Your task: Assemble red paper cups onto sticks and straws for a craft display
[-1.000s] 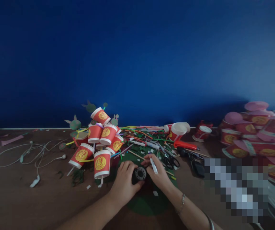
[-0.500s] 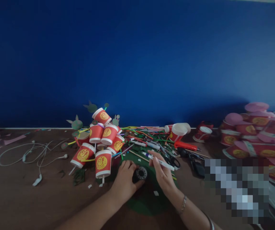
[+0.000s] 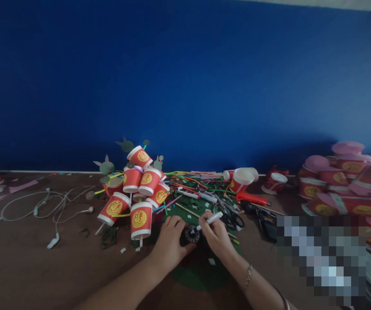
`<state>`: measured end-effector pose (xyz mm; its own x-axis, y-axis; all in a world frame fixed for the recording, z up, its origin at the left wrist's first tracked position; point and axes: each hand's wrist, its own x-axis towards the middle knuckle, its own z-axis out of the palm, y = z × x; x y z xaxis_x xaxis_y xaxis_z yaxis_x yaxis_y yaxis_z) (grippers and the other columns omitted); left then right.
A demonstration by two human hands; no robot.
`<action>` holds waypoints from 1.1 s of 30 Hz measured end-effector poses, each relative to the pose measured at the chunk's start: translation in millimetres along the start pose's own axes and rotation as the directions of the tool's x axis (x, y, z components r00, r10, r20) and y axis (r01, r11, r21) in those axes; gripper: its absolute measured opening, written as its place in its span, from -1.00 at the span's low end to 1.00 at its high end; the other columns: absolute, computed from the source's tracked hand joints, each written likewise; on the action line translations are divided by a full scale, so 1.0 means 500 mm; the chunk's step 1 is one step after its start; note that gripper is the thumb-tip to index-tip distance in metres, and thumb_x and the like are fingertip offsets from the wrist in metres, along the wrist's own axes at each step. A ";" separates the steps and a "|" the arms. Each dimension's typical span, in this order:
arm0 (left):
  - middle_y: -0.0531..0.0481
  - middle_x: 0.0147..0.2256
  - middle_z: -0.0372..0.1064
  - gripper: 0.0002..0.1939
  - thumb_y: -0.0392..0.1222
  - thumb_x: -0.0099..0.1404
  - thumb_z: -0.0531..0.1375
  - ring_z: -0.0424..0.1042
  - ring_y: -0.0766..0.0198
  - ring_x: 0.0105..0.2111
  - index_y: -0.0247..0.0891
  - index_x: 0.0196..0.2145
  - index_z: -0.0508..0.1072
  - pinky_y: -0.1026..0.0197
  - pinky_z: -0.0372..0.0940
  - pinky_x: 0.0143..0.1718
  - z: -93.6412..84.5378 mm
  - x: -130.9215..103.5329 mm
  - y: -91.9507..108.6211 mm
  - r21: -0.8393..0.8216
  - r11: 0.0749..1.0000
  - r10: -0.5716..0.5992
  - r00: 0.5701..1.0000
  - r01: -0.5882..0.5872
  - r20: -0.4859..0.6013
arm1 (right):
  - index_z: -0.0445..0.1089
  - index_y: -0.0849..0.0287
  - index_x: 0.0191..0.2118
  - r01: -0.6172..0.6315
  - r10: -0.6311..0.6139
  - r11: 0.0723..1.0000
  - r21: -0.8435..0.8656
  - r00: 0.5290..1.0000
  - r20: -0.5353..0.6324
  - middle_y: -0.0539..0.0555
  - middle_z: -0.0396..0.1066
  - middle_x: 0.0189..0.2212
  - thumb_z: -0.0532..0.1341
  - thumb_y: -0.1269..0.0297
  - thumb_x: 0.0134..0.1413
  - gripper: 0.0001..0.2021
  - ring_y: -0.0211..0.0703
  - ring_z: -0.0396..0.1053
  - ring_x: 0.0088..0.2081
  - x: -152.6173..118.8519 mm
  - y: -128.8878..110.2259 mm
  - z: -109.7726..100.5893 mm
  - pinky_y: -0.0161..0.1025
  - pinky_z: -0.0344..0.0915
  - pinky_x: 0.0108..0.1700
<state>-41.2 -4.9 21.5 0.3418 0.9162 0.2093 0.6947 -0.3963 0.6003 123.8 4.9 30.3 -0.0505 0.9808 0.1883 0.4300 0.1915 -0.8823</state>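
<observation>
My left hand (image 3: 171, 241) is wrapped round a small dark round object (image 3: 192, 234) with a ring of lighter marks on its top. In my right hand (image 3: 216, 237) is a white marker (image 3: 214, 218), pinched between the fingers, its dark tip down at the round object's top. Both hands rest over dark green paper (image 3: 201, 275) on the brown table (image 3: 59, 275). Left of my left hand stands a pile of red paper cups (image 3: 141, 219) with yellow emblems and sticks.
Behind the hands lie scissors (image 3: 233, 218), markers, coloured sticks and a red-orange tool (image 3: 253, 198). White earphones (image 3: 54, 240) are at the left. Pink-topped red cups (image 3: 326, 204) crowd the right. A blue wall (image 3: 185, 86) rises behind.
My right hand has turned the marker and brought its tip left and down onto the round object. My left hand keeps its hold. The view has shifted slightly.
</observation>
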 end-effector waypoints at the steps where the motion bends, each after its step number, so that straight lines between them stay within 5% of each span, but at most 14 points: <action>1: -0.03 -0.19 0.27 -0.59 -0.15 -0.04 0.36 0.23 0.08 -0.13 -0.23 -0.22 0.37 0.05 0.16 -0.07 0.000 0.000 0.000 0.004 1.000 -0.001 1.000 0.001 -0.001 | 0.11 0.13 -0.53 0.000 0.000 1.000 -0.009 1.000 0.011 -0.14 -0.03 -0.66 0.00 0.15 0.14 -0.73 -0.32 -0.03 -0.59 0.000 -0.003 0.000 -0.36 -0.08 -0.55; 22: -0.04 -0.07 0.30 -0.56 -0.01 -0.06 0.36 0.21 0.05 0.00 -0.17 -0.21 0.40 0.00 0.10 -0.02 -0.019 0.004 0.011 0.110 0.994 -0.017 1.000 0.016 0.006 | 0.07 0.12 -0.50 -0.071 0.074 0.997 -0.026 0.985 0.156 -0.14 0.01 -0.65 -0.02 0.12 0.15 -0.74 -0.31 0.00 -0.57 0.018 -0.001 0.006 -0.35 -0.01 -0.51; 27: -0.08 -0.02 0.27 -0.51 0.06 -0.05 0.34 0.15 0.01 0.06 -0.15 -0.17 0.40 -0.04 0.04 0.05 -0.021 0.006 0.007 0.095 0.995 -0.027 0.999 0.023 0.042 | 0.08 0.14 -0.53 -0.007 0.056 0.975 -0.224 0.975 0.213 -0.10 0.12 -0.63 -0.02 0.20 0.13 -0.75 -0.30 0.10 -0.54 0.036 -0.031 -0.003 -0.36 0.02 -0.47; 33: -0.08 -0.01 0.27 -0.43 0.11 -0.07 0.33 0.15 0.00 0.07 -0.04 -0.07 0.39 -0.07 0.01 0.07 -0.017 0.007 0.000 0.096 0.995 -0.017 1.000 0.014 0.026 | 0.25 0.21 -0.52 0.122 0.129 0.787 -0.605 0.926 0.355 0.02 0.31 -0.58 -0.04 0.29 0.14 -0.73 -0.30 0.18 -0.53 0.063 -0.079 -0.002 -0.35 -0.01 -0.49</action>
<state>-45.2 -1.3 28.8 0.3465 0.9208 0.1789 0.7571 -0.3872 0.5263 105.9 28.0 71.4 -0.3113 0.9458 -0.0928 0.8773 0.2485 -0.4105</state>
